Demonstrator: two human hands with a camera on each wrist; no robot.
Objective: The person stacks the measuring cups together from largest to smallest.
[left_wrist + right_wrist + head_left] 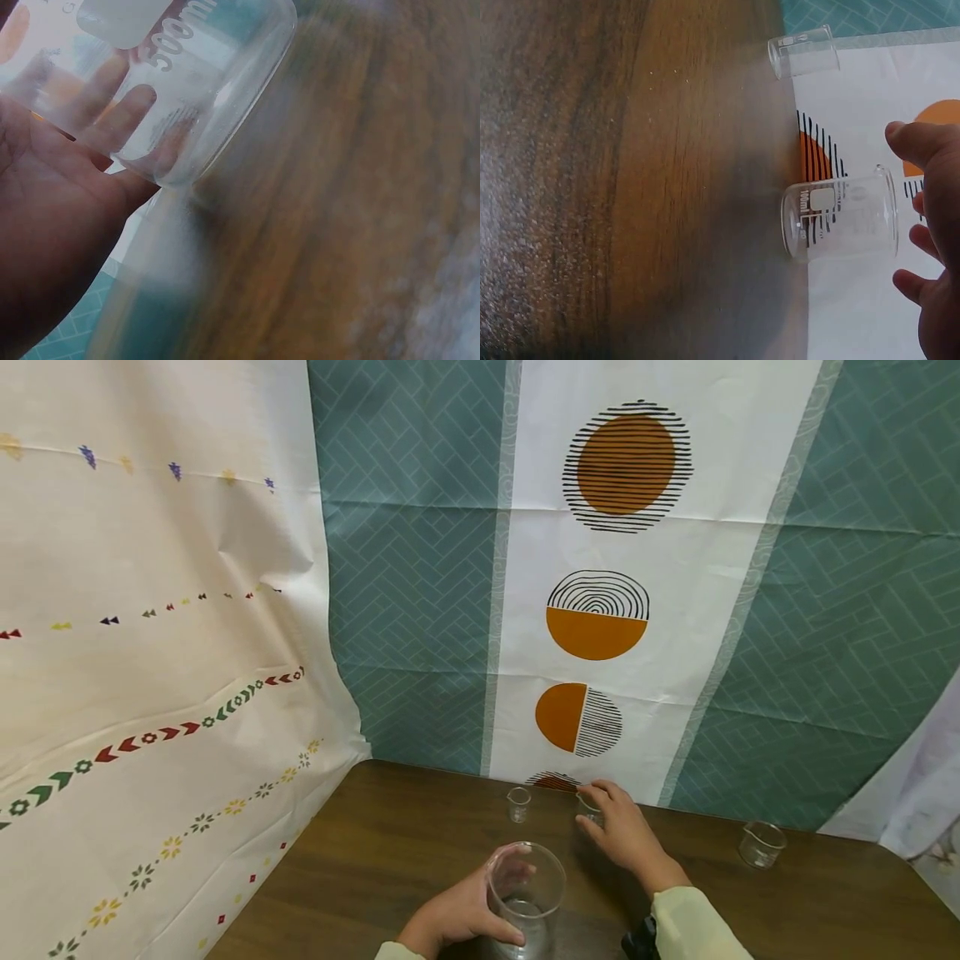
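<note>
My left hand (463, 906) holds a large clear glass beaker (546, 893), thumb and fingers wrapped round its side. "500ml" is printed on that beaker's wall (202, 67) in the left wrist view. Toward the back of the table, my right hand (628, 833) hovers at a smaller beaker (847, 217) marked 100ml, which stands upright. In the right wrist view, the thumb and fingers are spread near its rim, with a gap to the glass. A tiny beaker (518, 807) stands to the left of it.
Another small beaker (761, 847) stands at the right of the brown wooden table (360, 860). A patterned green and white cloth (420, 610) hangs behind the table's back edge. On the left side hangs a cream cloth (150, 677).
</note>
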